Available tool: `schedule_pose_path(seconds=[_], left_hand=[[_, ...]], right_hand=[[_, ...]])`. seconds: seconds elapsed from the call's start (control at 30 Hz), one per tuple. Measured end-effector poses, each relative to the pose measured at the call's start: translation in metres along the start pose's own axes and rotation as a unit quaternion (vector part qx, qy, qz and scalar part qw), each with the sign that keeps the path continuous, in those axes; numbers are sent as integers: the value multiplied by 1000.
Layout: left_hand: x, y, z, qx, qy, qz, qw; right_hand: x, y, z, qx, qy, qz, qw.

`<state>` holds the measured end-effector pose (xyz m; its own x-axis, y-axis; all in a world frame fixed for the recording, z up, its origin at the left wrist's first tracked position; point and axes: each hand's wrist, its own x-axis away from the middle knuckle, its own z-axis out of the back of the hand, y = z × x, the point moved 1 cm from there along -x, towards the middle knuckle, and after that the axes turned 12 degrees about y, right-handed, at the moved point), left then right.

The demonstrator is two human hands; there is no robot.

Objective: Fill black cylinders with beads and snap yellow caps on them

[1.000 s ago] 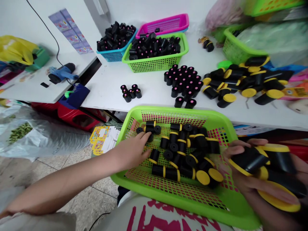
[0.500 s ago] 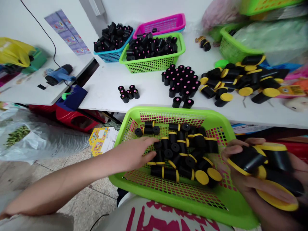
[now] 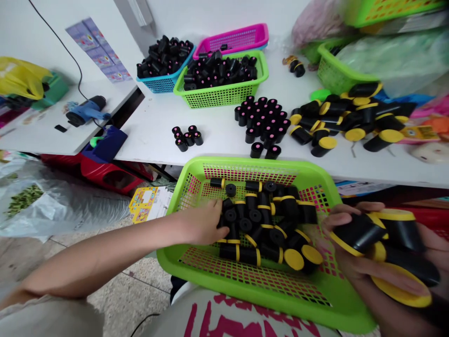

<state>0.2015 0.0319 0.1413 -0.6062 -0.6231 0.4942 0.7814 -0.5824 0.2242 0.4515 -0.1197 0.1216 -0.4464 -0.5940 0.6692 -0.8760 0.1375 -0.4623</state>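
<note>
A green plastic basket (image 3: 252, 283) sits close in front of me, with several small black cylinders with yellow ends (image 3: 246, 252) lying in it. My left hand (image 3: 203, 223) reaches into its left side. The fingers are curled and a little blurred, with thumb and forefinger around a black cylinder that is partly hidden. At the basket's right rim, my right hand (image 3: 354, 262) clasps several black cylinders with yellow ends (image 3: 400, 229) in a bunch.
On the white table, black pieces with pink dots (image 3: 266, 122) stand grouped, a smaller cluster (image 3: 188, 137) to their left. More yellow-ended cylinders (image 3: 322, 146) lie right. Behind are filled blue (image 3: 159, 84) and green baskets (image 3: 224, 96). A blue heat gun (image 3: 87, 111) lies left.
My left hand has moved slightly right and its fingers have curled in among the cylinders. Pieces at the basket's left side have shifted. The right hand keeps its bunch.
</note>
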Motion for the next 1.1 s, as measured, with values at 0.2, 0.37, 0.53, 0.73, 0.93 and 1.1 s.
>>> schedule_pose_path(seconds=[0.2, 0.37, 0.53, 0.73, 0.93, 1.1], left_hand=[[-20, -13, 26, 7, 127, -34, 991], [-43, -10, 13, 70, 101, -81, 989], [-8, -11, 18, 124, 150, -98, 976], [34, -10, 22, 162, 220, -114, 955], [59, 8, 6, 222, 264, -105, 933], [57, 8, -17, 389, 241, -38, 888]], right_hand=[[9, 2, -7, 1, 62, -41, 997], [14, -1, -16, 39, 83, -50, 994], [20, -17, -27, 66, -4, -20, 998], [22, -11, -64, 107, -120, -85, 983], [11, 22, -105, 228, -218, -168, 934], [-6, 48, -128, 307, -307, -235, 870]])
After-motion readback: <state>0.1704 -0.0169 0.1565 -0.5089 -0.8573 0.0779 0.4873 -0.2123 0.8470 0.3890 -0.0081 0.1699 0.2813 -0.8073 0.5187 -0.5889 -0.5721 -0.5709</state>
